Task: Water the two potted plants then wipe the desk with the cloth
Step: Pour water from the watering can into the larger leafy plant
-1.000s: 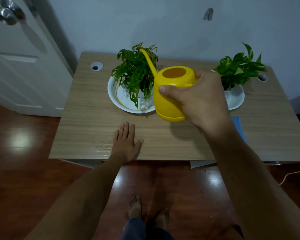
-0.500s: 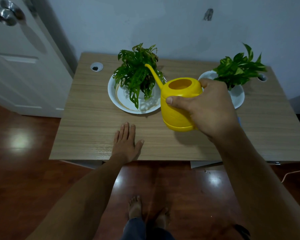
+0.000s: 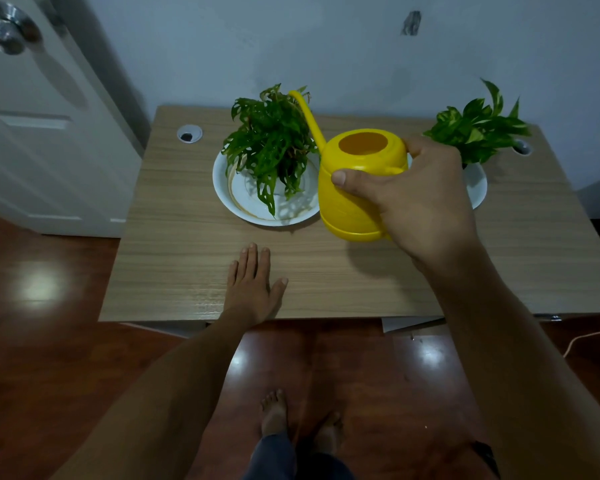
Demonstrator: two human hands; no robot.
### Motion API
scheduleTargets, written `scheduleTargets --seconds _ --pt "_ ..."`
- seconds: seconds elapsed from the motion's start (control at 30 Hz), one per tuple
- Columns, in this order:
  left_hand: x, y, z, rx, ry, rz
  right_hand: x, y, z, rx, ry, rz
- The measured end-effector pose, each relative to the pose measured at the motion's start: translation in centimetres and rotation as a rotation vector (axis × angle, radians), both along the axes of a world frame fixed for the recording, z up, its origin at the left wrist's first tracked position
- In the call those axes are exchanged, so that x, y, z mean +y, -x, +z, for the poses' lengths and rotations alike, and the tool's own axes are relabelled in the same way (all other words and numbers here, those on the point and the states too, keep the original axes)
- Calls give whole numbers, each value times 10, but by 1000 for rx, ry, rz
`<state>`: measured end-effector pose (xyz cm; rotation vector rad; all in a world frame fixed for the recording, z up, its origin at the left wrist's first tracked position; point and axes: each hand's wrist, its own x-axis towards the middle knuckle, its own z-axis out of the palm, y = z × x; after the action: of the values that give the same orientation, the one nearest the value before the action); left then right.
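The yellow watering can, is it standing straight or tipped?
Nearly straight: the yellow plastic watering can shows its round top opening, spout rising toward the left plant.

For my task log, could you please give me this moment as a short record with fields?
right hand: grips the yellow watering can
can spout: points up into the left plant
left hand: flat on the desk, fingers straight
left plant dish: white, on the desk
right plant: behind the right hand
cloth: not visible

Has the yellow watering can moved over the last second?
Yes. The watering can dipped toward the near desk edge, then came back up; its spout again reaches over the left plant.
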<state>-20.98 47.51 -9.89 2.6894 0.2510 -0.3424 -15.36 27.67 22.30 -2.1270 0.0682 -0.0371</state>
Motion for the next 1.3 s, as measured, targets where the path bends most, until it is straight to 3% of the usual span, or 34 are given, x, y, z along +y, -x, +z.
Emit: scheduleTargets --seconds 0.53,1.3 --pt "0 -1 0 16 12 5 -11 13 -21 56 30 30" --pt "5 -13 29 173 12 -64 -7 37 -55 -37 -206 -16"
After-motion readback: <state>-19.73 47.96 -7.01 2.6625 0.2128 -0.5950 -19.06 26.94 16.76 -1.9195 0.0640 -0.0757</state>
